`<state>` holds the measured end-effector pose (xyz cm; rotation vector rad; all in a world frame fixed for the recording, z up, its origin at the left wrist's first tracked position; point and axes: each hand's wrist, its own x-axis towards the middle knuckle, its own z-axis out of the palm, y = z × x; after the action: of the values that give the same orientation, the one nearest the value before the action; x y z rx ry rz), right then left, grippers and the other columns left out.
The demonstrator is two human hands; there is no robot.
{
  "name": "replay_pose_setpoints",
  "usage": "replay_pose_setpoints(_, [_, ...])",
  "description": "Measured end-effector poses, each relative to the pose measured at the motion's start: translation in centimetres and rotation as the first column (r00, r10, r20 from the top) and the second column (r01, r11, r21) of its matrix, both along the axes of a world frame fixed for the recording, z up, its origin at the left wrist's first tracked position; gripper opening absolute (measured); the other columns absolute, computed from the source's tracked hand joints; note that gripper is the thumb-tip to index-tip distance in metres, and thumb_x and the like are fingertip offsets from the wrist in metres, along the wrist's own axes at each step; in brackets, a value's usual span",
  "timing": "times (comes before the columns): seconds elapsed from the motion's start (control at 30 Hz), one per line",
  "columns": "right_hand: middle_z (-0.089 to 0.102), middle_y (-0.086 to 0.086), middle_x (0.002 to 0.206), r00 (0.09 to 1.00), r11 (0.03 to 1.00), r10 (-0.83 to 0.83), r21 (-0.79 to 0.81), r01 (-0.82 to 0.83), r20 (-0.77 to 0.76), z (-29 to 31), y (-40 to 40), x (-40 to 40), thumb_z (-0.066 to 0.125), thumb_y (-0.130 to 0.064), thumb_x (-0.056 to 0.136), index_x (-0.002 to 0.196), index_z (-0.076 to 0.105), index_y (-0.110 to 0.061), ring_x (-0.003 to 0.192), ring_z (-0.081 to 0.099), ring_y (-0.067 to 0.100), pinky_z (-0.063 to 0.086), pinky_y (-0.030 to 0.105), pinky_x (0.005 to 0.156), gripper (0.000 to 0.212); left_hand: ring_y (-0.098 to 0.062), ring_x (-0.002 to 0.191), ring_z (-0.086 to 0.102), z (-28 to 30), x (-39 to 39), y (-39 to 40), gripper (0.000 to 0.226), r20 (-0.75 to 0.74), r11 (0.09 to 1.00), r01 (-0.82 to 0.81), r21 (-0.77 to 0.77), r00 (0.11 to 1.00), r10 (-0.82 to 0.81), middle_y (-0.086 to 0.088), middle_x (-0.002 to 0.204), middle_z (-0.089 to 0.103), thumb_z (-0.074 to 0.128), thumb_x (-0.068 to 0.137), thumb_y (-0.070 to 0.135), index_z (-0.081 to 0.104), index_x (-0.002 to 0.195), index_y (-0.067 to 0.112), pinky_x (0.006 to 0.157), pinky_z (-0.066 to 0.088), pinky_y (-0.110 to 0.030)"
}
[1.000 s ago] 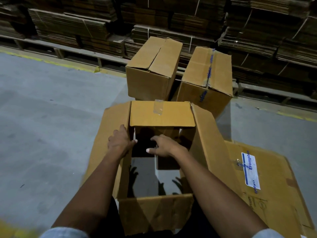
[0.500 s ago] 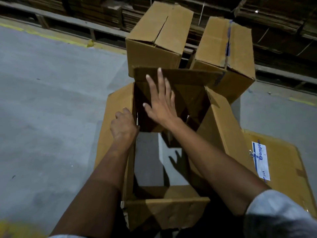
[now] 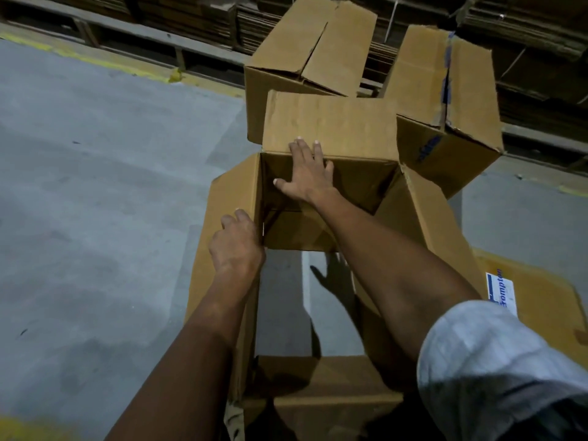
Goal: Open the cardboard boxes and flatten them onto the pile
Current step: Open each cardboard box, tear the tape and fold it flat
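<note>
An open brown cardboard box [image 3: 426, 224] stands on the floor in front of me, open top and bottom so the grey floor shows through it. My right hand [image 3: 307, 175] lies flat with straight fingers against the far flap [image 3: 331, 122], which is folded outward. My left hand [image 3: 237, 246] has its fingers curled over the box's left wall edge next to the left flap [image 3: 229, 198]. Two closed boxes stand behind it, one [image 3: 305, 49] at the centre and a taped one [image 3: 445, 100] to the right. A flattened box [image 3: 541, 300] with a white label lies at the right.
Stacks of bundled flat cardboard [image 3: 525, 23] on pallets line the back. A yellow line [image 3: 105, 62] runs along the grey concrete floor [image 3: 95, 202] at the left.
My right hand rose from inside the box and pushed the far flap up and outward. My left hand stayed on the left wall. The camera tilted down and closer.
</note>
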<state>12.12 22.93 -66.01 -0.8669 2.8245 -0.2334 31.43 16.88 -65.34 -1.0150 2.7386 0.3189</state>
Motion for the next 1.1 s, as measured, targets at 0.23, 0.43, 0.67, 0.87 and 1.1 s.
replay_pose_setpoints(0.23, [-0.005,-0.002,0.17,0.988,0.999,0.001,-0.04,0.006,0.154,0.8,4.1,3.6,0.065,-0.046,0.093,0.162,0.006,-0.028,0.156,-0.008,0.03,0.009,0.063,0.12,0.093,-0.033,0.114,0.062,-0.5,1.3,-0.6,0.081,0.138,0.967,-0.173,0.187,0.979,0.149,-0.014,0.132,0.058,0.076,0.079,0.056,0.053,0.136,0.003,0.086,0.055,-0.042])
replay_pose_setpoints(0.43, [0.001,0.001,0.17,0.967,1.0,-0.022,0.001,0.022,0.253,0.1,10.9,8.3,0.066,-0.045,0.094,0.161,0.016,-0.032,0.156,-0.003,0.031,0.008,0.06,0.12,0.084,-0.031,0.099,0.064,0.2,2.7,-0.3,0.059,0.149,0.962,-0.099,0.255,0.987,0.062,-0.011,0.109,0.065,0.069,0.083,0.059,0.063,0.113,0.009,0.085,0.056,-0.039])
replay_pose_setpoints(0.67, [0.033,0.005,0.16,0.838,0.813,-0.514,-0.206,0.544,0.185,2.2,18.9,7.0,0.064,-0.043,0.095,0.154,0.033,-0.025,0.149,0.024,0.03,0.024,0.054,0.118,0.069,-0.04,0.111,0.059,0.9,4.1,-1.9,0.107,0.077,0.924,-0.263,0.276,0.965,0.251,-0.022,0.125,0.061,0.015,0.08,0.091,0.059,0.124,0.004,0.09,0.044,-0.047])
replay_pose_setpoints(0.87, [0.038,0.003,0.155,0.892,0.856,-0.452,-0.279,0.436,0.007,2.3,21.9,8.3,0.063,-0.037,0.095,0.152,0.035,-0.026,0.142,0.033,0.029,0.034,0.05,0.111,0.065,-0.052,0.126,0.048,-2.7,5.7,-3.7,0.133,-0.03,0.816,-0.379,0.436,0.9,0.435,-0.029,0.146,0.043,0.019,0.057,0.103,0.007,0.157,0.015,0.105,0.037,-0.067])
replay_pose_setpoints(1.1, [0.036,0.015,0.157,0.633,0.58,-0.735,-0.259,0.772,0.242,3.2,27.3,8.2,0.053,-0.056,0.097,0.154,0.031,-0.015,0.143,0.031,0.04,0.022,0.055,0.117,0.074,-0.056,0.128,0.045,-2.3,8.4,-5.3,0.136,-0.085,0.731,-0.434,0.526,0.829,0.553,-0.037,0.146,0.04,0.059,0.068,0.085,-0.034,0.148,0.027,0.109,0.026,-0.072])
